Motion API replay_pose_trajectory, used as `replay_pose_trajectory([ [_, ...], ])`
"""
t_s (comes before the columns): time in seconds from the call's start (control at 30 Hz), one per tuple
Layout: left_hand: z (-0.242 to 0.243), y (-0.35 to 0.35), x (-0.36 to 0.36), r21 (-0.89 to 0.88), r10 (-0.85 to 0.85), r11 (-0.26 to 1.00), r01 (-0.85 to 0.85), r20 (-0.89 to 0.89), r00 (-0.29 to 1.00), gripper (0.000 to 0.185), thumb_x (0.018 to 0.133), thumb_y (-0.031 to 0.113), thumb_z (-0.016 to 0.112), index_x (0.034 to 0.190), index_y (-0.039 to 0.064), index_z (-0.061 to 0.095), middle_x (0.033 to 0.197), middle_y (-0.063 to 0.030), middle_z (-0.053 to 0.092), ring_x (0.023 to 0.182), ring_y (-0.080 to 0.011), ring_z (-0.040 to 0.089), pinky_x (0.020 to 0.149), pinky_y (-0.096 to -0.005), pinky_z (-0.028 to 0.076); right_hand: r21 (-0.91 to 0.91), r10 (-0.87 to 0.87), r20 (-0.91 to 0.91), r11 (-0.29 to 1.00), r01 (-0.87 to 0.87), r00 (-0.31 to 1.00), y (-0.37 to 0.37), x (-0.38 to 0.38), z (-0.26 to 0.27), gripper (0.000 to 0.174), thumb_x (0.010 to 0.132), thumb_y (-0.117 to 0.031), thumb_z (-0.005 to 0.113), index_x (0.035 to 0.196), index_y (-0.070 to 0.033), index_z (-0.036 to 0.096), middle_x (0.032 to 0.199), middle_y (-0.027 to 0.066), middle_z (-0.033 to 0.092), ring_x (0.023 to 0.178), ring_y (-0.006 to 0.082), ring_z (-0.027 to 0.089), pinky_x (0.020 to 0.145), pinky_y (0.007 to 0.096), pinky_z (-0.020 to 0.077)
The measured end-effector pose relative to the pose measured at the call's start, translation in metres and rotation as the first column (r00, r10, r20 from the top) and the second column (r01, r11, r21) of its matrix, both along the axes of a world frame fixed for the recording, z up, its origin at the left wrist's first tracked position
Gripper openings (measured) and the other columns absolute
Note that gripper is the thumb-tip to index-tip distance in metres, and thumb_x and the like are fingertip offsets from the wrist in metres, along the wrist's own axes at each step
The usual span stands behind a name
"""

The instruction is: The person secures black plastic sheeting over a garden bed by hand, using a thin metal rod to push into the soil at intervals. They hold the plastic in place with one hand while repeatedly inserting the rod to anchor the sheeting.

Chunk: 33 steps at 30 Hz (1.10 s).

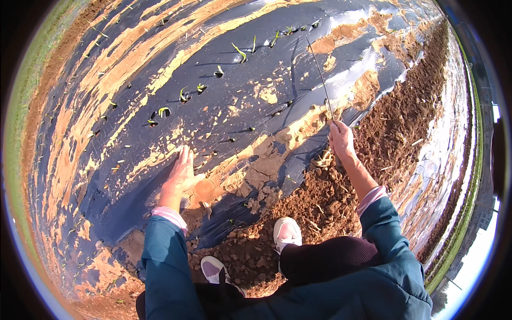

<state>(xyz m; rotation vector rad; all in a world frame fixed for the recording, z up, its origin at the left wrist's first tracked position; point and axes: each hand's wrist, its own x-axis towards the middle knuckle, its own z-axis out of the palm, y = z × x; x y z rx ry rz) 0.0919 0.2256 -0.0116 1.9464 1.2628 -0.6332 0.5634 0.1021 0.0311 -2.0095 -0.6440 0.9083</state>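
My left hand [182, 174] lies flat, fingers stretched, on or just over the black plastic mulch film [256, 92], beside a patch of dried soil; it holds nothing. Closed around the near end of a thin dark rod [320, 74] is my right hand [341, 138], above the film's edge by the furrow. The rod points away over the film and casts a shadow on it. Small green seedlings [240, 53] stand in holes in the film beyond my hands, among them a short one [164, 112] up and left of my left hand.
A furrow of loose brown soil [392, 136] runs along the right side and under my shoes [287, 232]. Cracked dry mud [262, 160] covers part of the film between my hands. Farther right lies another film-covered bed [432, 160]; grass [24, 100] borders the far left.
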Motion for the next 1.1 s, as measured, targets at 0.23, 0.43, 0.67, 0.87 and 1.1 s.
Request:
replay_pose_trajectory([
  [0.23, 0.062, 0.022, -0.042, 0.128, -0.08, 0.989, 0.076, 0.026, 0.996, 0.09, 0.091, 0.043, 0.066, 0.154, 0.0, 0.02, 0.163, -0.0212, 0.011, 0.146, -0.0392, 0.027, 0.121, -0.0435, 0.028, 0.174, 0.331, -0.188, 0.938, -0.3, 0.925, -0.008, -0.034, 0.027, 0.036, 0.099, -0.017, 0.055, 0.13, 0.001, 0.052, 0.059, -0.0017, 0.048, 0.044, 0.0066, 0.042, 0.042, 0.0227, 0.0368],
  [0.43, 0.103, 0.019, -0.149, -0.017, -0.02, 1.0, 0.015, -0.309, 0.951, 0.09, 0.093, 0.048, 0.061, 0.153, -0.006, 0.021, 0.161, -0.0249, 0.016, 0.146, -0.0393, 0.027, 0.121, -0.0428, 0.027, -0.135, 0.43, -0.187, 0.879, -0.457, 0.883, -0.004, -0.088, 0.078, 0.036, 0.094, -0.018, 0.06, 0.124, 0.002, 0.055, 0.061, -0.0028, 0.049, 0.042, 0.0048, 0.041, 0.036, 0.0218, 0.0322],
  [0.67, 0.057, -0.003, -0.205, 0.042, 0.201, 0.979, -0.197, -0.118, 0.972, 0.096, 0.093, 0.053, 0.058, 0.154, -0.007, 0.014, 0.163, -0.0259, 0.008, 0.152, -0.0343, 0.01, 0.125, -0.0403, 0.016, -0.196, 0.551, -0.269, 0.772, -0.605, 0.79, -0.054, -0.149, 0.142, 0.025, 0.098, -0.022, 0.061, 0.115, -0.003, 0.059, 0.063, -0.0082, 0.047, 0.043, 0.0004, 0.036, 0.037, 0.0187, 0.0273],
  [0.87, 0.023, -0.002, -0.188, 0.178, 0.058, 0.983, -0.052, -0.031, 0.998, 0.101, 0.086, 0.052, 0.068, 0.156, -0.001, 0.017, 0.164, -0.0191, 0.01, 0.152, -0.0312, 0.012, 0.126, -0.0412, 0.013, -0.277, 0.349, -0.191, 0.877, -0.391, 0.917, -0.107, -0.186, 0.142, 0.014, 0.097, -0.015, 0.062, 0.107, -0.005, 0.06, 0.068, -0.0085, 0.044, 0.051, 0.0014, 0.037, 0.044, 0.0195, 0.0268],
  [1.1, 0.005, -0.066, -0.11, 0.498, -0.006, 0.865, -0.067, 0.143, 0.99, 0.1, 0.086, 0.049, 0.068, 0.156, -0.001, 0.015, 0.164, -0.0218, 0.006, 0.152, -0.0364, 0.01, 0.125, -0.0456, 0.013, -0.26, 0.46, -0.172, 0.832, -0.49, 0.871, -0.122, -0.227, 0.243, 0.013, 0.102, -0.019, 0.053, 0.109, -0.007, 0.056, 0.069, -0.0087, 0.041, 0.057, 0.0006, 0.035, 0.052, 0.0192, 0.0267],
])
